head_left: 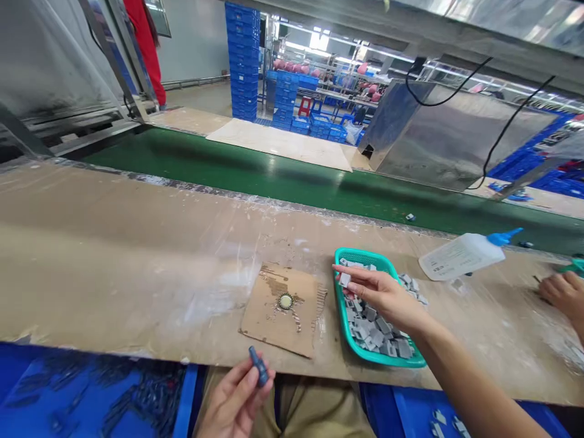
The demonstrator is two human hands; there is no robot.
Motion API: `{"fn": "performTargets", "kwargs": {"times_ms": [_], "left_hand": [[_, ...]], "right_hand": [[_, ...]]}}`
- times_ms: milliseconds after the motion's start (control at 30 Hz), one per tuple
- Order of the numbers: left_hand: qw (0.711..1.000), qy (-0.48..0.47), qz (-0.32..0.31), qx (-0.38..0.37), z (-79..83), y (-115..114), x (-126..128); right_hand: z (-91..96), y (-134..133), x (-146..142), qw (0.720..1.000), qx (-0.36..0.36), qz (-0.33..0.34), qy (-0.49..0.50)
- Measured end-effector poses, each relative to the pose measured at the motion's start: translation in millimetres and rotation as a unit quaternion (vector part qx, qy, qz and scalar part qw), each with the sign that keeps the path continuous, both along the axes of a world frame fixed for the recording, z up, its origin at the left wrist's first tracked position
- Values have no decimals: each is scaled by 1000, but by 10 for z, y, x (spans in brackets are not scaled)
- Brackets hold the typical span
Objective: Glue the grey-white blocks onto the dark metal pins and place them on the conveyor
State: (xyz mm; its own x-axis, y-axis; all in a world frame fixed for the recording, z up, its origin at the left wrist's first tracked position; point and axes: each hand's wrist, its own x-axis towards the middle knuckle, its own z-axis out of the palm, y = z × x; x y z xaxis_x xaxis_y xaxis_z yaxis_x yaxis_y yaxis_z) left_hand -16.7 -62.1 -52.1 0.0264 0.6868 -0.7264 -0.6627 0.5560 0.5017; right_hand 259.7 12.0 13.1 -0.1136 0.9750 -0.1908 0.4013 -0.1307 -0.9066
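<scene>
Near the table's front edge, my left hand (237, 395) pinches a small dark blue-grey plastic part (258, 366), narrow at its upper end. My right hand (381, 295) holds a small light grey plastic block (345, 279) between thumb and fingers, above the left side of a green basket (343, 322). Many similar grey blocks (376, 334) fill that basket. Between my hands lies a torn piece of cardboard (260, 313) with a small round cap (285, 301) on it, pale inside with a dark rim.
A white squeeze bottle (460, 257) with a blue nozzle lies right of the basket. A green conveyor belt (219, 164) runs behind the table. Blue bins with dark parts (137, 395) and grey parts (440, 420) sit below the edge. A co-worker's hand (563, 295) is at far right.
</scene>
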Motion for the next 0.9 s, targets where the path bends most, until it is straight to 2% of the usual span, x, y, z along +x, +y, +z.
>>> {"fn": "performTargets", "kwargs": {"times_ms": [67, 167, 233, 367, 500, 700, 800, 900], "left_hand": [[1000, -6, 4, 4, 108, 44, 99], [999, -27, 16, 23, 163, 42, 160], [998, -56, 10, 29, 154, 16, 160], [993, -105, -19, 48, 111, -25, 115], [991, -104, -42, 73, 96, -20, 87], [991, -78, -23, 108, 120, 26, 98], [991, -72, -14, 111, 128, 61, 118], [990, -54, -17, 128, 116, 84, 176]], "right_hand": [[42, 43, -142, 998, 24, 30, -51], [51, 110, -356, 993, 62, 71, -73], [29, 153, -483, 984, 87, 101, -119], [-38, 225, -682, 945, 162, 177, -223], [-147, 272, -802, 921, 208, 224, -242], [-316, 310, -884, 895, 228, 262, -280], [-270, 295, -893, 909, 214, 248, -256], [-112, 228, -879, 966, 125, 152, -166]]}}
